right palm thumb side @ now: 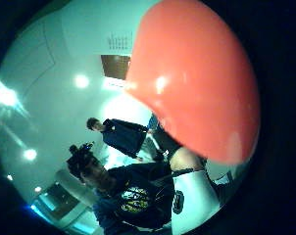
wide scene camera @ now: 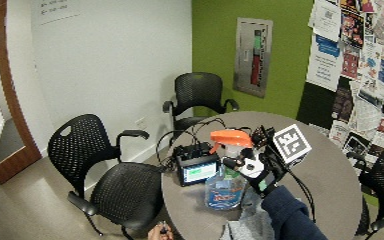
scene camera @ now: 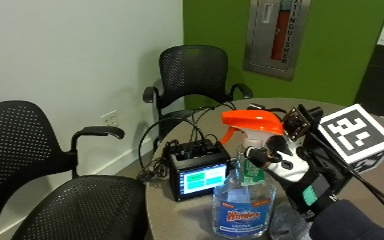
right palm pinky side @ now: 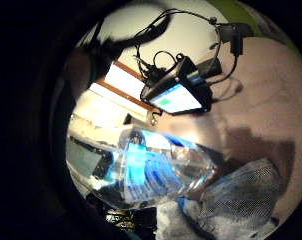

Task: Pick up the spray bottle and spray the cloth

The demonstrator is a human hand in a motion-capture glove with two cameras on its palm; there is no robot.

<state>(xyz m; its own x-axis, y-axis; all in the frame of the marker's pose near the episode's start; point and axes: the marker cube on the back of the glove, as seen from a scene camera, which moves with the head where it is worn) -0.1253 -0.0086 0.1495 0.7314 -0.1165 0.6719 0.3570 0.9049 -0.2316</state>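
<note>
- I see my gloved right hand (scene camera: 282, 160) wrapped round the neck of the clear plastic spray bottle with orange trigger head (scene camera: 245, 200), fingers (scene camera: 258, 156) curled just under the head; whether one sits on the trigger I can't tell.
- Bottle is upright at the near edge of the round grey table (scene camera: 198, 220); can't tell if its base is touching or just lifted.
- Handling guess: smooth, rigid plastic, likely slippery on the body and bottom-heavy with liquid, so the neck under the orange head is the right place to hold.
- Contents: clear body with blue label looks partly filled with pale liquid; the little finger side palm view shows the see-through body (right palm pinky side: 156, 170) close to the palm, exact level unclear.
- Orange head (right palm thumb side: 197, 78) fills much of the thumb side palm view.
- Grey speckled soft cloth (right palm pinky side: 241, 200) lies crumpled on the table just beside the bottle's base; limp, should soak spray.
- Further out: black box device with lit screen and cables (scene camera: 195, 172) on the table behind the bottle, black mesh chairs (scene camera: 79, 200) round it.
</note>
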